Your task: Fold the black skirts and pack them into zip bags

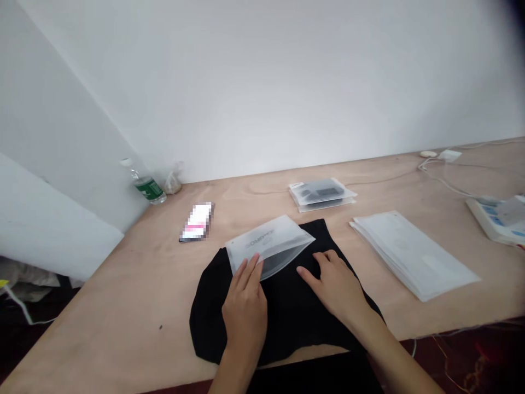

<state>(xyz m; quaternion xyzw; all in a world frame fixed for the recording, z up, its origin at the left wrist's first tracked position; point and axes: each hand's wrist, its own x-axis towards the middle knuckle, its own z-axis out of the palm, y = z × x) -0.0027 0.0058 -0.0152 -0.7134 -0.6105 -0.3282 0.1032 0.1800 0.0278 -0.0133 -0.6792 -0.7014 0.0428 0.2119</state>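
My left hand [246,306] is at the near left edge of a frosted plastic bag [266,235] with dark lettering. Its fingers lie over the bag's upper layer, and the bag's mouth gapes toward me. Beneath the bag, a piece of black cloth [283,323] is spread at the front of the table. Over the right part of this cloth rests my right hand [336,282], its thumb and fingers apart and holding nothing. A small gap separates its fingertips from the bag.
Right of the cloth lies a stack of frosted bags [414,251]. Behind it are filled bags [322,194] with dark contents. A phone [197,221], a water bottle [147,186] and a small plastic bag [173,183] stand left. Cables and a power strip [496,219] lie right.
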